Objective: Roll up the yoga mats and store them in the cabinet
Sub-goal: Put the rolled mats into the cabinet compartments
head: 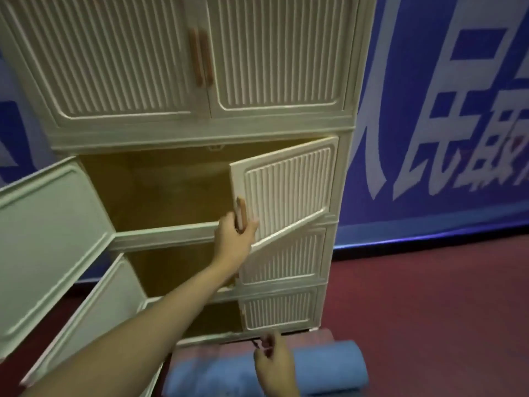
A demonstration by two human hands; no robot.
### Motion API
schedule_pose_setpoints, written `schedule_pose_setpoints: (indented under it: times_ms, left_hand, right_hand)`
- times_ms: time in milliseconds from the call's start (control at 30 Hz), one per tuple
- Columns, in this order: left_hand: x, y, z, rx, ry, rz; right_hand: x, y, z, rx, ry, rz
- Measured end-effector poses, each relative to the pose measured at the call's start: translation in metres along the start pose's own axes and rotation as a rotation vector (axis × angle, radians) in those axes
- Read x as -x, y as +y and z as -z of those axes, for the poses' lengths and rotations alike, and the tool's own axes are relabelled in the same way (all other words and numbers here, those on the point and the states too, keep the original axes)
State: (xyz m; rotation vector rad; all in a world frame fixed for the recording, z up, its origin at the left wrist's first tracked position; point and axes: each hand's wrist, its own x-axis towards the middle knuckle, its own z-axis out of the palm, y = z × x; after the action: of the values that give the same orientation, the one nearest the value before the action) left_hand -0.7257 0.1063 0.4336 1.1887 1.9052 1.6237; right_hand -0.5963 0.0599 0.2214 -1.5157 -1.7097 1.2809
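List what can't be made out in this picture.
- Head view: left hand covers the lower door handle.
- Right hand hides part of the blue mat; the bottom edge cuts off both.
- Pink mat: mostly behind the blue one.
- Banner text: cut off at right, blurred.

Dark red floor (429, 310) carried everything below me. Cream cabinet (340, 253) stood on it, against blue wall banner (429, 196). Blue rolled mat (329, 368) lay on floor just before cabinet's base, lengthwise across my view. Pinkish rolled mat (200, 355) lay behind it, touching it, between blue roll and cabinet foot.
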Motion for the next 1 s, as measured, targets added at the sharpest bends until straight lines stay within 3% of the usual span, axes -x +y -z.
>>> schedule_pose_setpoints:
  times_ms: [100, 133, 233, 300, 400, 633, 733, 900, 1000]
  left_hand:
    - [0.065, -0.034, -0.024, 0.145, -0.036, -0.147]
    - [0.078, -0.044, -0.030, 0.224, -0.020, -0.125]
    - [0.110, -0.094, -0.038, 0.407, 0.115, 0.162]
    - [0.126, -0.150, -0.035, 0.159, 0.118, 0.273]
    - [0.141, -0.213, -0.021, -0.435, -0.167, 0.352]
    - [0.128, -0.259, -0.016, -1.097, -0.672, 0.244]
    - [0.112, -0.281, -0.031, -1.202, -0.790, 0.148]
    - [0.086, -0.336, -0.084, -1.089, -0.900, 0.237]
    - [0.088, -0.379, -0.118, -1.067, -0.918, 0.081]
  right_hand:
    - [0.010, 0.012, -0.002, 0.063, -0.079, -0.097]
    - [0.012, 0.010, -0.001, 0.056, -0.071, -0.099]
    - [0.014, 0.006, 0.003, 0.068, -0.090, -0.078]
    - [0.016, 0.012, 0.008, 0.081, -0.090, -0.112]
    - [0.019, 0.023, 0.016, 0.081, -0.063, -0.158]
    - [-0.020, 0.035, 0.022, 0.108, -0.020, -0.164]
    - [-0.040, 0.041, 0.013, 0.022, 0.035, -0.239]
    - [-0.070, 0.050, 0.003, 0.047, -0.035, -0.194]
    - [-0.079, 0.061, 0.000, 0.080, -0.026, -0.124]
